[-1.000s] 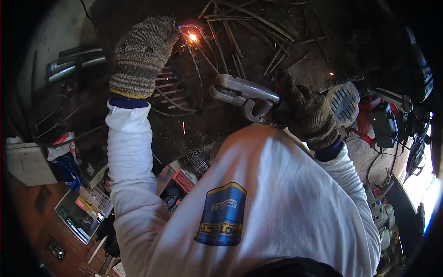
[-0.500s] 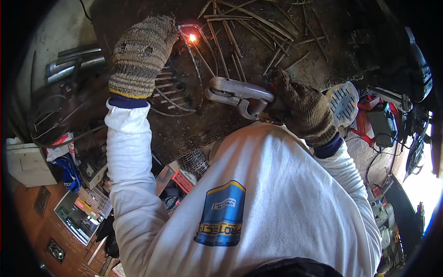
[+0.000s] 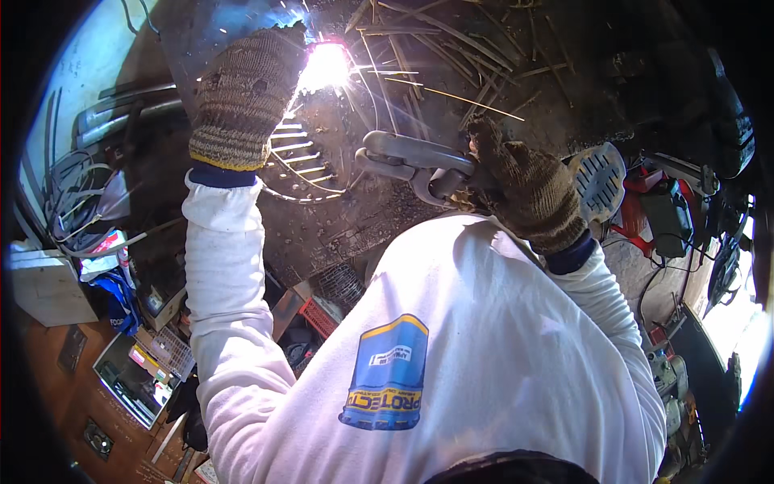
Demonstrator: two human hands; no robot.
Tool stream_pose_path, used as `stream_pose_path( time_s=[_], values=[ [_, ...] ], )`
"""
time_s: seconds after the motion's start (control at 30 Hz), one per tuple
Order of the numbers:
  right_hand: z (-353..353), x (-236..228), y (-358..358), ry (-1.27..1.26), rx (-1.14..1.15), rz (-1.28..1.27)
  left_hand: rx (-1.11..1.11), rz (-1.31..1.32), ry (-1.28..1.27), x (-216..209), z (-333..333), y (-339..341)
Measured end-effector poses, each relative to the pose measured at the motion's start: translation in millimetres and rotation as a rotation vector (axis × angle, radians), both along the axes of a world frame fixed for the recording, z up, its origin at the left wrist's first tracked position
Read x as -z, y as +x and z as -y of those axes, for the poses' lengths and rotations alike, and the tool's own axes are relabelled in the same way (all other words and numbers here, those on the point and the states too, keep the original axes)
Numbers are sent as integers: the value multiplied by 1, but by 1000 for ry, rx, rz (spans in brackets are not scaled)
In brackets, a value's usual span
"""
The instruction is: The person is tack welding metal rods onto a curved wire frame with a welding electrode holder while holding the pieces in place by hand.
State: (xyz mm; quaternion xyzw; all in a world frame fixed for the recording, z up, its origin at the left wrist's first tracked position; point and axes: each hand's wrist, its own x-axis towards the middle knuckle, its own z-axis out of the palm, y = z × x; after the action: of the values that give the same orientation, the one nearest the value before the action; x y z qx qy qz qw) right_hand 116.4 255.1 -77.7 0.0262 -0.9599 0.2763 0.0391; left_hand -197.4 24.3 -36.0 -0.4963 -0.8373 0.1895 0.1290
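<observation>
My right hand [image 3: 528,185], in a brown knitted glove, is closed around the handle of a grey welding electrode holder [image 3: 415,157]. The holder's jaw end points left, toward a blazing white-pink welding arc [image 3: 326,66]. My left hand [image 3: 242,97], in a striped knitted glove with a yellow cuff edge, is closed at the arc's left side on a bent metal rod [image 3: 373,101]; glare and the glove hide its fingertips. Below that hand lies a slatted metal grate [image 3: 302,157] with a curved rim. Sparks fly right from the arc, and the electrode is mostly lost in the glare.
Loose thin rods [image 3: 459,48] lie scattered across the dark worktop [image 3: 314,234]. At right are a slotted pale plate [image 3: 601,181] and a red-and-grey machine [image 3: 673,214]. Cables and hoops [image 3: 76,194] crowd the left, above a pale box [image 3: 52,286]. A red crate [image 3: 318,317] sits below the worktop.
The small orange glow at the rod has become a bright arc with sparks and bluish smoke. The electrode holder has shifted slightly left. My left hand has stayed nearly in place.
</observation>
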Motion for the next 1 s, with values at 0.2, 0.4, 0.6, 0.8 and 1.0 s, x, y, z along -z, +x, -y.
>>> stream_pose_path(
  time_s=[0.2, 0.4, 0.6, 0.8, 1.0],
  values=[
    [1, -8, -3, 46, 15, -46, 178, -103, 45, 9, 10, -6],
    [0, -5, 0, 7, 10, 1, 151, -248, -52, 23, 23, -13],
    [-3, -9, 5, -71, 52, -221, 103, 66, 88, -5, -10, 8],
    [-1, -28, 18, -140, 52, -158, 136, 17, 146, -8, 8, 8],
    [-1, -15, 34, -267, 245, 63, -59, 261, 73, -27, -26, 23]
  ],
)
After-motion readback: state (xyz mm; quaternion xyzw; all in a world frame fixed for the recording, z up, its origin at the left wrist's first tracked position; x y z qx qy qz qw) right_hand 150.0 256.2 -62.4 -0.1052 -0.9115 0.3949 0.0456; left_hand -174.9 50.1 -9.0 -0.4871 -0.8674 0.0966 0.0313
